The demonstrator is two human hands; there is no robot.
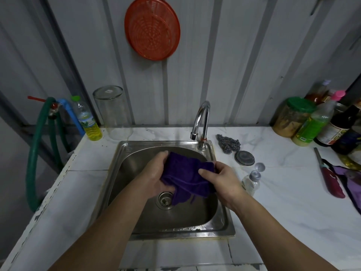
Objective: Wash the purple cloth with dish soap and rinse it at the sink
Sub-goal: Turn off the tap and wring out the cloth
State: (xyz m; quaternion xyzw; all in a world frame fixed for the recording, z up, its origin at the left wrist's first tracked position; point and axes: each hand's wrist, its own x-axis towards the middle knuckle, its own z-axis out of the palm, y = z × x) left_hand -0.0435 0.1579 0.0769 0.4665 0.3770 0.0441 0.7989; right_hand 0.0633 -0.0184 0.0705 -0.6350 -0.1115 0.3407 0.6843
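The purple cloth (185, 178) is bunched between both my hands above the steel sink (136, 151), with a corner hanging down near the drain (164, 200). My left hand (154, 173) grips its left side. My right hand (222, 178) pinches its right side. The chrome tap (201, 118) stands behind the basin, and no water runs from it. A small clear dish soap bottle (252, 180) with its flip cap open stands on the counter just right of the sink.
A steel scourer (228, 143) and a round metal lid (244, 158) lie right of the tap. Sauce bottles and jars (312, 122) crowd the back right. A lighter (330, 178) lies at the right. A glass jar (115, 112), a yellow-liquid bottle (88, 120) and a green hose (37, 145) are at the left.
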